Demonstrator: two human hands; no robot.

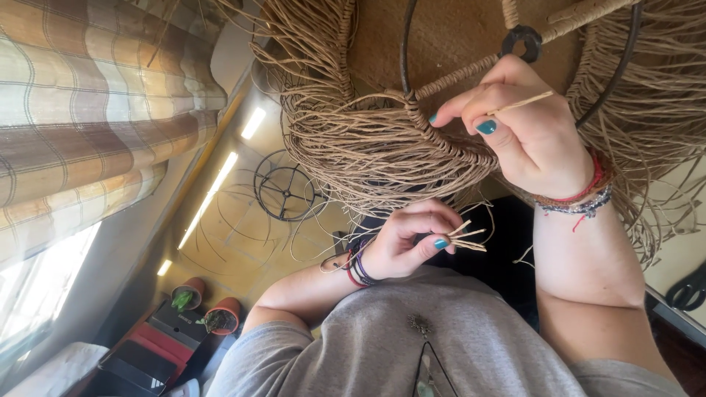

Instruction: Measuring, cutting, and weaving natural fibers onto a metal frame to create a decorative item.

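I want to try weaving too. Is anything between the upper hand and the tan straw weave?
Nothing visible. The right hand, pinching a thin tan straw strand, already touches the tan woven straw edge. The left hand holds short tan straw ends lower down, apart.

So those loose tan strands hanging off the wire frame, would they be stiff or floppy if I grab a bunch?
Probably floppy: the strands droop in long curves from the wire frame. Likely light too, being thin. The short ends in the lower hand stick out straight, so short lengths seem to hold some stiffness.
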